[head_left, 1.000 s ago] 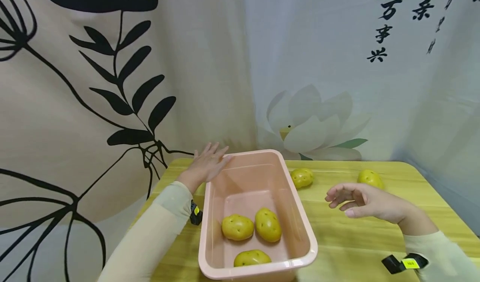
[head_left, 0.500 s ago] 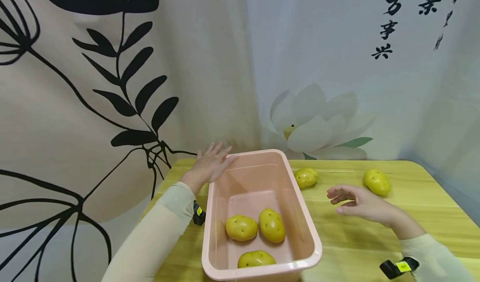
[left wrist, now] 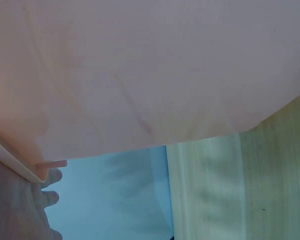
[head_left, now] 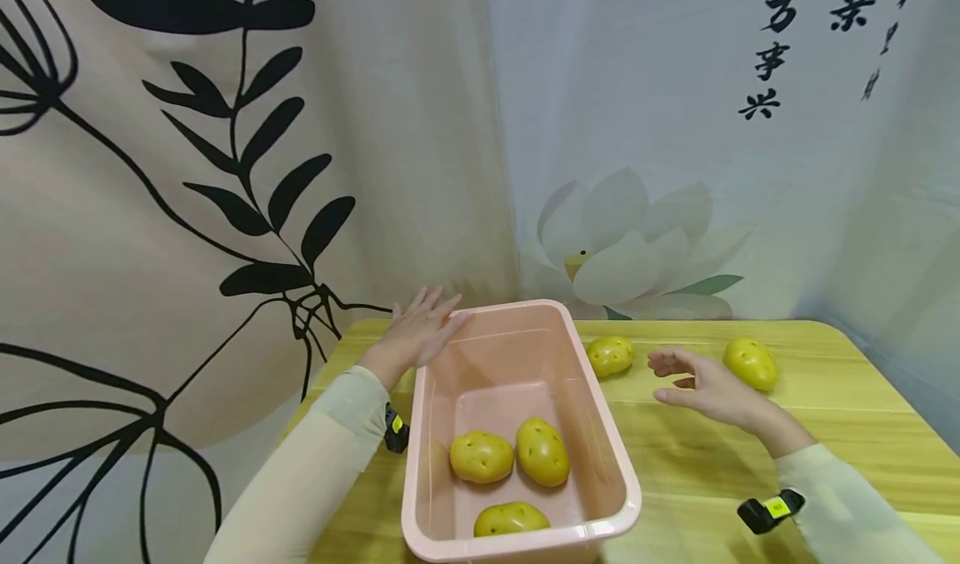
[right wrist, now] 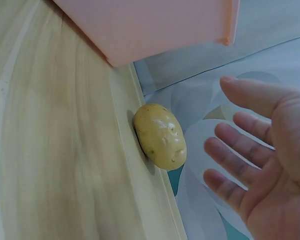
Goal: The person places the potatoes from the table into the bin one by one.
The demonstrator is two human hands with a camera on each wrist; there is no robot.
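Note:
My left hand point(head_left: 415, 335) rests with spread, straight fingers on the far left corner of the pink bin point(head_left: 633, 497); the left wrist view shows its fingertips by the bin's rim point(left wrist: 20, 162). Inside the bin lie a potato point(head_left: 482, 456), another potato point(head_left: 542, 451) and a third potato point(head_left: 512, 518) at the near end. Over the table to the right hovers my right hand point(head_left: 708, 386), fingers loosely bent and holding nothing. Just beyond its fingertips, beside the bin, sits a potato point(head_left: 610, 356), also seen in the right wrist view as a yellow potato point(right wrist: 160, 136). Behind the hand is one more potato point(head_left: 751, 364).
The bin stands on a wood-grain table point(head_left: 847, 381) whose back edge runs close to a printed curtain point(head_left: 420, 131). A black strap device sits on each wrist, the right strap device point(head_left: 771, 511) showing a yellow label.
My right hand has moved forward and slightly left, closer to the potato beside the bin. The left hand keeps its place on the bin corner. The head view has shifted slightly.

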